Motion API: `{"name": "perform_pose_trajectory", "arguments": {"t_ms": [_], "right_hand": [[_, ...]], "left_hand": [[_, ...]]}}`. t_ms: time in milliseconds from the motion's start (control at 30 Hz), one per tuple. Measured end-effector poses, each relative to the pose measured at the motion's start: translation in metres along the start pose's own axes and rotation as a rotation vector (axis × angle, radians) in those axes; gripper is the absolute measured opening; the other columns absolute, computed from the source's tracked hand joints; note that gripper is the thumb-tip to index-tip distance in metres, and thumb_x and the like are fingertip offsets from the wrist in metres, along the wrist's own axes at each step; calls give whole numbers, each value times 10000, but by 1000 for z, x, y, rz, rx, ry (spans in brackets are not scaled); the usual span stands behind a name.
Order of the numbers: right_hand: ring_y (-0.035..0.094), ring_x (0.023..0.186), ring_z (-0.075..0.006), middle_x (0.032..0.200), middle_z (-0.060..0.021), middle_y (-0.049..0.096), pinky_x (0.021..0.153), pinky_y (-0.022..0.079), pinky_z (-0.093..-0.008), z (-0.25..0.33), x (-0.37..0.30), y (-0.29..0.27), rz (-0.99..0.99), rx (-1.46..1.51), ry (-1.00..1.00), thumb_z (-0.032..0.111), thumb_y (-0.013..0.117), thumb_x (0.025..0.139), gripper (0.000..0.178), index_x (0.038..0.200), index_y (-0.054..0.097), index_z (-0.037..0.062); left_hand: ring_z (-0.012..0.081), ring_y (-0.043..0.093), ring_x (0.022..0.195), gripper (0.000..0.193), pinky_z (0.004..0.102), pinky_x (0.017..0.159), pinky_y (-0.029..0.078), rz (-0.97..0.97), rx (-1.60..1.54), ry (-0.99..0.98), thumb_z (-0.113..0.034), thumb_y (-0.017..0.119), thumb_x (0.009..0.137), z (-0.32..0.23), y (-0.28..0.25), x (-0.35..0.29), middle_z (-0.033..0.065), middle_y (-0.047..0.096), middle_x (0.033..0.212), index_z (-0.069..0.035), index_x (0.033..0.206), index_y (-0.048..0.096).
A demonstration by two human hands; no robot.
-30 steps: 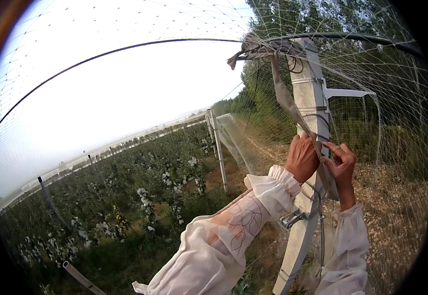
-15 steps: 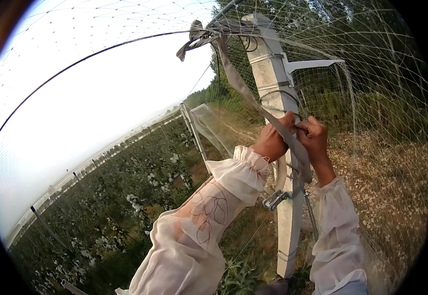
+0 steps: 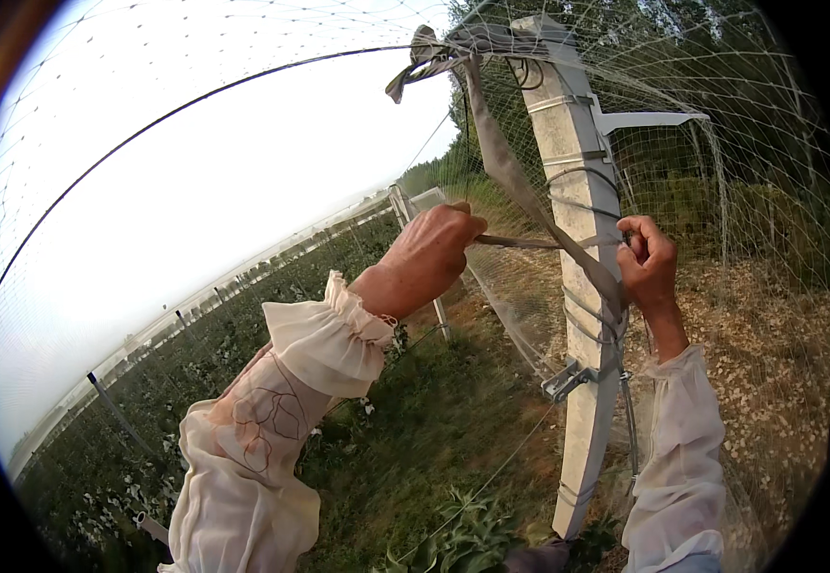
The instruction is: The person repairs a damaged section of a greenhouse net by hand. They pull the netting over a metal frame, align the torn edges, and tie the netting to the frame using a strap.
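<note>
Landmark: pale concrete post (image 3: 587,444), leaning slightly, right of centre. A grey-brown cloth strip (image 3: 503,164) hangs from a bunched cloth knot (image 3: 424,65) at the upper left of the post, slants down across its front face and reaches its right edge. A narrow length of similar cloth (image 3: 527,243) runs nearly level across the same face, crossing the slanting strip.

Left hand (image 3: 426,250): clear of the post on its left side, fingers closed on the end of the narrow length, which is drawn taut. Right hand (image 3: 650,269): at the right edge of the post, fingers bent, tips close to the other end of the narrow length; cannot tell whether they grip it.

On the post: loops of dark wire (image 3: 582,172) around the middle; below these, a metal clamp (image 3: 567,380) on the left edge. White bracket (image 3: 651,120) projects from the upper right. Netting (image 3: 768,181) spreads right of the post. Left of it, farther off: orchard rows (image 3: 214,368). Leafy plant (image 3: 472,530) near its foot.
</note>
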State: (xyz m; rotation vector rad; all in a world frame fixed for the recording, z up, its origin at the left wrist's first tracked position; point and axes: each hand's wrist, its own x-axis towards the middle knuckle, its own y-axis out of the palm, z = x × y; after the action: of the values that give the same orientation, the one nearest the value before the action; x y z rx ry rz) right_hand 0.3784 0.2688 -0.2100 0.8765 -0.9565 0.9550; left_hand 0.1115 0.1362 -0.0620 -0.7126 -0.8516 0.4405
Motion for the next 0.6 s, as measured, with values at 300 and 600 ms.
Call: {"name": "perform_pose_trajectory", "arguments": {"t_ms": [300, 600], "right_hand": [[356, 535, -48, 599, 35, 396, 487, 304, -243, -10, -4, 6, -8, 17, 14, -53, 596, 764, 86, 816, 605, 15], [355, 531, -35, 596, 46, 410, 485, 292, -234, -5, -7, 7, -24, 55, 25, -42, 586, 776, 64, 772, 588, 21]], "left_hand": [[212, 531, 795, 130, 357, 790, 392, -72, 689, 107, -46, 714, 706, 44, -61, -2, 25, 559, 729, -98, 606, 650], [149, 678, 581, 22, 283, 559, 568, -10, -228, -400, -65, 754, 687, 96, -85, 30, 66, 715, 690, -87, 687, 755]]}}
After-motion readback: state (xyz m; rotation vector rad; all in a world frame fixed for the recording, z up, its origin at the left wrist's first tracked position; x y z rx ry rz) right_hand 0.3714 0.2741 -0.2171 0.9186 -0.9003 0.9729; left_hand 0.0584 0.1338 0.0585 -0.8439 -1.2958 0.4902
